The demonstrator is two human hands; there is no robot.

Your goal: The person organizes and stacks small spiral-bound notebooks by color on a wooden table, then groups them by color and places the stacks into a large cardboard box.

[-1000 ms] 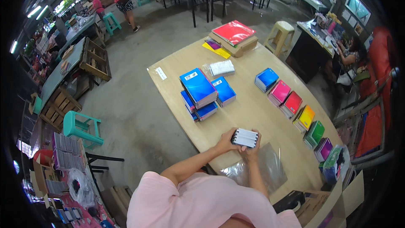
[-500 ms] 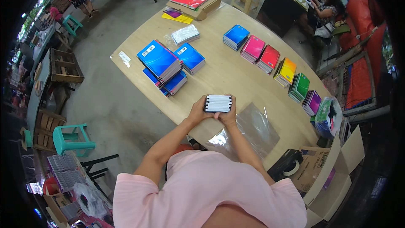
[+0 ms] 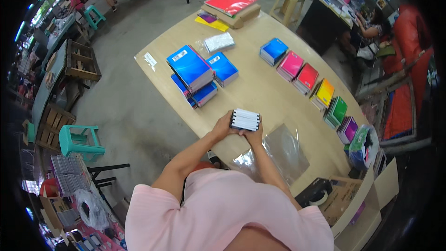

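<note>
Both hands, left (image 3: 223, 129) and right (image 3: 253, 135), hold a notebook stack (image 3: 245, 119) at frame centre, fingers closed around its lower edge, above the worktop (image 3: 260, 88). Clear bags (image 3: 278, 151) lie lower right.

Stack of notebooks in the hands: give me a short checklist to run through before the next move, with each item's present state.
1. Both hands on the stack of notebooks: ok, left hand at its left edge, right hand under its near edge.
2. Stack squared up: ok, the edges look even.
3. Stack held clear of the table: cannot tell from this view.
4. Clear plastic bag within reach: ok, it lies flat just right of the hands.
5. Bag mouth open: cannot tell.
6. Bare table ahead of the hands: ok, the blue stacks sit further off.
</note>
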